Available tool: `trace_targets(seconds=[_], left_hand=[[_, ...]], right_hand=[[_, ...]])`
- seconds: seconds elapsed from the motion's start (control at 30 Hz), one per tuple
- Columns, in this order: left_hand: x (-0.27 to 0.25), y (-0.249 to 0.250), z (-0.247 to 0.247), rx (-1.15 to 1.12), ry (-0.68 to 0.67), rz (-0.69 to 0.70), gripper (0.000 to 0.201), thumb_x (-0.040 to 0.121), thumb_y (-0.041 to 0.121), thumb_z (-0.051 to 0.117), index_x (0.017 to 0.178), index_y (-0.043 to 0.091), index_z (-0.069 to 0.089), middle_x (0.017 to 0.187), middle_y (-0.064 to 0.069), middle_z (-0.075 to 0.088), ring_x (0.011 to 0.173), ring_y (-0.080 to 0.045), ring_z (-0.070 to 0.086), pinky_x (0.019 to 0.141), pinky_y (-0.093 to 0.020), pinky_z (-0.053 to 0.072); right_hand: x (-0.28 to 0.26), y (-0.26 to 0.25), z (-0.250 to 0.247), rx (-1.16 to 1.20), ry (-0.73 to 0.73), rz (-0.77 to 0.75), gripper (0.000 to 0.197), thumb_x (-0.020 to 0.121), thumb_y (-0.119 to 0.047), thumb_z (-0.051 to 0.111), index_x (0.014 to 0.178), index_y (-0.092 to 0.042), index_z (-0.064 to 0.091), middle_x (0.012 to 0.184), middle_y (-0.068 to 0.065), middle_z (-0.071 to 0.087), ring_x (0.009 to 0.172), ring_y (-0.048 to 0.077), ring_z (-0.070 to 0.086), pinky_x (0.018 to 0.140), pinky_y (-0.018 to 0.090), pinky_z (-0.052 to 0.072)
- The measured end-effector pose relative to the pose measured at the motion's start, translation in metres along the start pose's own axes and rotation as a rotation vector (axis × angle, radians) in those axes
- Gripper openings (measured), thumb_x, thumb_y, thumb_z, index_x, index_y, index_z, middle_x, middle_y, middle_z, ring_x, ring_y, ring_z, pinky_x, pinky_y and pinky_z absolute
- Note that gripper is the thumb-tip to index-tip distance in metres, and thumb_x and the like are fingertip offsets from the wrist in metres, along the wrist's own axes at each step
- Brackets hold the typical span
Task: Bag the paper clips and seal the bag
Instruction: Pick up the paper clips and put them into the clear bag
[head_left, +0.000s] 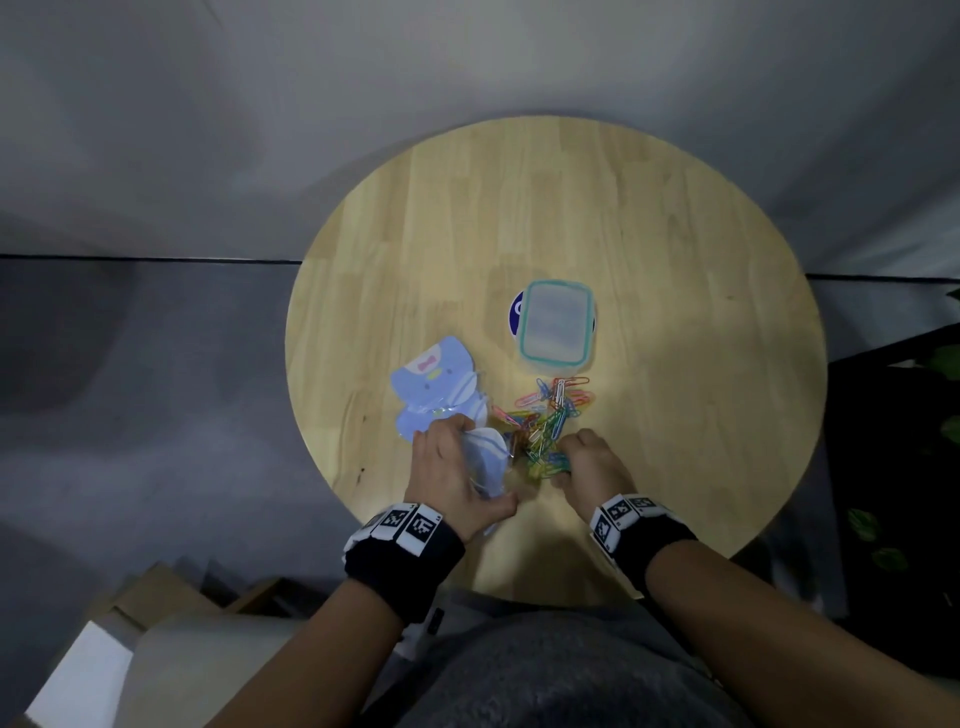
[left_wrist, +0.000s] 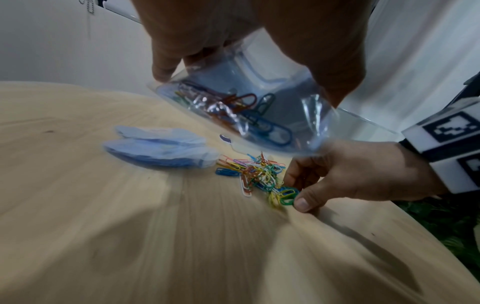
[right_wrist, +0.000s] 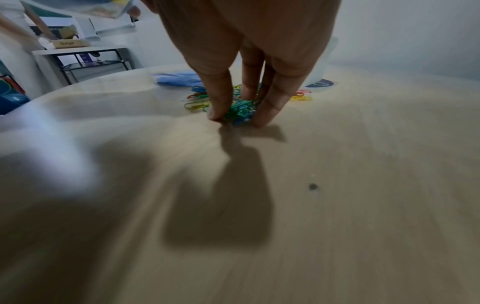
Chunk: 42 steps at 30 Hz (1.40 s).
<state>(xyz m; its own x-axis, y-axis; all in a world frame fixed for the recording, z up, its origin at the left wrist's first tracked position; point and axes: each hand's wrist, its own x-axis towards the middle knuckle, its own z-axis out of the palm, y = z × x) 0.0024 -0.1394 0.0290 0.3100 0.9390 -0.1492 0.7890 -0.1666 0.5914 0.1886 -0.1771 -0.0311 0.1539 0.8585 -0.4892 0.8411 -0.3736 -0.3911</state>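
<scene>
A clear bag (left_wrist: 249, 115) with some clips inside is gripped above the worktop (head_left: 649, 249) by the left hand (head_left: 457, 475). Clips (head_left: 545, 415) from the near-centre pile are pinched by right hand (head_left: 587, 462) fingers (right_wrist: 221, 96).

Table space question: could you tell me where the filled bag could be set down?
Bare wood lies beyond the lidded container toward the far rim, and along the table's right side. It is crowded between the spare bags, the paper clips and both hands.

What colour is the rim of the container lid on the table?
Teal green, around a frosted clear lid; the head view shows it best.
</scene>
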Motion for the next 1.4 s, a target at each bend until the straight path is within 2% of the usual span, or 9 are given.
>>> trace_targets(seconds=[0.37,0.5,0.67,0.83,1.0,1.07,1.17,1.27,1.4], left_hand=[[0.002,-0.007,0.013,0.026,-0.047,0.021,0.087,0.04,0.055,0.064,0.113,0.018,0.034,0.103,-0.007,0.051,0.09,-0.031,0.048,0.08,-0.038,0.045],[0.009,-0.004,0.021,0.09,-0.122,0.028,0.093,0.04,0.06,0.062,0.115,0.007,0.044,0.103,-0.008,0.05,0.092,-0.032,0.046,0.087,-0.047,0.045],[0.016,0.011,0.027,0.138,-0.148,0.109,0.095,0.044,0.055,0.069,0.12,0.004,0.045,0.105,-0.011,0.051,0.098,-0.034,0.046,0.096,-0.054,0.039],[0.017,0.031,0.029,0.042,-0.066,0.193,0.089,0.045,0.062,0.057,0.112,0.005,0.046,0.1,-0.01,0.053,0.09,-0.032,0.051,0.083,-0.045,0.046],[0.022,0.042,0.029,-0.102,0.002,0.172,0.086,0.044,0.059,0.062,0.113,0.016,0.034,0.099,-0.012,0.053,0.089,-0.031,0.053,0.075,-0.039,0.047],[0.023,0.041,0.025,-0.13,0.015,0.14,0.088,0.044,0.059,0.063,0.114,0.013,0.036,0.1,-0.011,0.053,0.091,-0.03,0.053,0.076,-0.038,0.047],[0.024,0.033,0.019,-0.101,0.013,0.107,0.092,0.043,0.061,0.062,0.113,0.004,0.044,0.101,-0.01,0.051,0.095,-0.03,0.051,0.081,-0.034,0.043],[0.022,0.023,0.012,-0.075,0.02,0.071,0.096,0.043,0.063,0.058,0.114,-0.001,0.047,0.1,-0.014,0.053,0.096,-0.034,0.052,0.083,-0.039,0.045],[0.017,0.01,0.006,-0.014,0.006,0.067,0.093,0.043,0.062,0.058,0.112,0.0,0.047,0.099,-0.016,0.055,0.093,-0.036,0.055,0.08,-0.04,0.046]], right_hand=[[-0.011,0.015,-0.012,-0.033,-0.025,0.098,0.02,0.085,-0.015,0.058,0.102,-0.006,0.061,0.111,0.016,0.062,0.104,0.035,0.058,0.082,0.034,0.047],[-0.02,0.015,-0.033,0.148,-0.005,0.188,0.013,0.082,-0.018,0.061,0.091,-0.009,0.065,0.097,0.016,0.068,0.093,0.034,0.062,0.077,0.032,0.049],[-0.03,-0.017,-0.089,0.302,-0.003,0.086,0.002,0.073,-0.011,0.071,0.074,-0.011,0.072,0.06,-0.006,0.059,0.067,0.013,0.057,0.059,0.018,0.041],[-0.025,-0.052,-0.126,0.089,-0.002,-0.055,0.013,0.073,-0.013,0.067,0.079,-0.003,0.074,0.084,0.011,0.073,0.082,0.026,0.065,0.075,0.033,0.053],[-0.02,-0.074,-0.121,0.156,0.014,-0.062,0.015,0.072,-0.015,0.067,0.073,-0.001,0.072,0.072,0.016,0.07,0.071,0.029,0.065,0.065,0.036,0.055],[-0.023,-0.072,-0.122,0.22,0.007,-0.088,0.014,0.074,-0.015,0.065,0.068,-0.004,0.071,0.063,0.009,0.069,0.062,0.021,0.062,0.061,0.033,0.05],[-0.023,-0.054,-0.127,0.426,0.083,-0.029,0.021,0.075,-0.013,0.063,0.058,-0.025,0.067,0.052,-0.012,0.061,0.049,0.0,0.054,0.061,0.024,0.047],[-0.011,-0.023,-0.102,0.322,0.125,0.088,0.015,0.071,-0.009,0.067,0.084,-0.016,0.069,0.078,0.0,0.066,0.076,0.02,0.062,0.076,0.028,0.048],[-0.008,0.003,-0.045,-0.056,-0.227,0.069,0.062,0.07,-0.014,0.073,0.126,-0.011,0.047,0.125,0.012,0.046,0.112,0.032,0.052,0.09,0.036,0.045]])
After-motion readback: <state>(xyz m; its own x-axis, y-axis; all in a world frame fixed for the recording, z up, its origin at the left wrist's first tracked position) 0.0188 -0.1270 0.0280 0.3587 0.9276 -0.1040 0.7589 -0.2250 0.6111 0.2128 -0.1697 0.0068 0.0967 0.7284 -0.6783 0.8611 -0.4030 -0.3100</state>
